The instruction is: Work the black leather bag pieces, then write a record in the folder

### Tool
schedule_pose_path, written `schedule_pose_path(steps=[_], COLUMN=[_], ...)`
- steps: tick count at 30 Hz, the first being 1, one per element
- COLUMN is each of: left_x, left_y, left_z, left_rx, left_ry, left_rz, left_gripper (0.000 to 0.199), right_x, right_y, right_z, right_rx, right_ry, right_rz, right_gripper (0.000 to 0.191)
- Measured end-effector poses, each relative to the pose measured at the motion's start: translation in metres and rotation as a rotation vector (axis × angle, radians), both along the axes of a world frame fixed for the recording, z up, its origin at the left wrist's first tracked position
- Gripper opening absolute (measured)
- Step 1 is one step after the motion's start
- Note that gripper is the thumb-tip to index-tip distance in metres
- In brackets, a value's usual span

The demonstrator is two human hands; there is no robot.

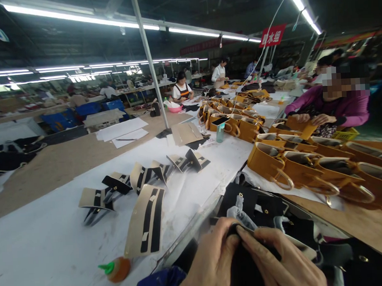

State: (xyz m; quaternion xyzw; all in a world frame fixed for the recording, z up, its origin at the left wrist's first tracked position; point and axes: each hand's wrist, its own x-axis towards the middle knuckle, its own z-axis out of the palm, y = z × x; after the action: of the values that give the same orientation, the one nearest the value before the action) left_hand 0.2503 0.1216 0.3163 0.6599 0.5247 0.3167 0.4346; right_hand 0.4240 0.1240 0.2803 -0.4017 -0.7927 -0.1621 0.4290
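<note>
My view is dim far off, beneath glaring long white tube lights.
Soft shadows cross the white paper table covering.

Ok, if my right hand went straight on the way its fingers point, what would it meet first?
Your right hand would likely meet your left hand first, at the black piece between them; depth there is unclear.

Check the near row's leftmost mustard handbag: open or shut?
Open: the mustard handbag gapes at the top, showing its pale lining.
</note>
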Motion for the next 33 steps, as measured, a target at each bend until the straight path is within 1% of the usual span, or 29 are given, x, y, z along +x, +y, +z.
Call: schedule_pose_path(steps=[2,3,5,8,10,15,20,23,27,31,33], left_x=[-0.001,-0.003,-0.008,-0.017,-0.022,-0.023,-0.019,-0.018,-0.014,-0.010,-0.010], left_y=[-0.002,-0.003,-0.003,-0.002,-0.001,-0.002,-0.002,-0.004,-0.009,-0.013,-0.015], left_z=[-0.001,-0.001,0.001,0.003,0.002,-0.002,-0.006,-0.008,-0.007,-0.003,-0.004], left_rx=[-0.032,-0.037,-0.017,0.052,0.109,0.144,0.144,0.114,0.119,0.154,0.186], left_ry=[-0.012,-0.020,-0.026,-0.010,0.005,0.058,0.035,-0.023,-0.128,-0.278,-0.290], left_rz=[0.084,0.121,0.157,0.165,0.165,0.123,0.076,0.103,0.192,0.207,0.197], left_gripper=[0.038,0.039,0.041,0.043,0.041,0.041,0.042,0.038,0.030,0.024,0.023], right_x=[-0.003,-0.004,-0.004,-0.004,-0.003,0.002,0.007,0.008,0.011,0.013,0.014], right_y=[-0.001,-0.002,-0.005,-0.011,-0.013,-0.015,-0.017,-0.016,-0.014,-0.011,-0.010], right_z=[0.003,0.005,0.008,0.008,0.006,0.002,0.000,0.000,-0.003,-0.005,-0.003], right_rx=[0.005,0.007,-0.005,-0.043,-0.050,-0.086,-0.131,-0.154,-0.168,-0.181,-0.188], right_ry=[0.049,0.083,0.156,0.267,0.317,0.327,0.374,0.423,0.465,0.553,0.598], right_rz=[0.024,0.012,-0.076,-0.244,-0.289,-0.260,-0.241,-0.256,-0.308,-0.211,-0.166], right_gripper=[0.030,0.028,0.024,0.018,0.017,0.019,0.018,0.018,0.023,0.018,0.015])
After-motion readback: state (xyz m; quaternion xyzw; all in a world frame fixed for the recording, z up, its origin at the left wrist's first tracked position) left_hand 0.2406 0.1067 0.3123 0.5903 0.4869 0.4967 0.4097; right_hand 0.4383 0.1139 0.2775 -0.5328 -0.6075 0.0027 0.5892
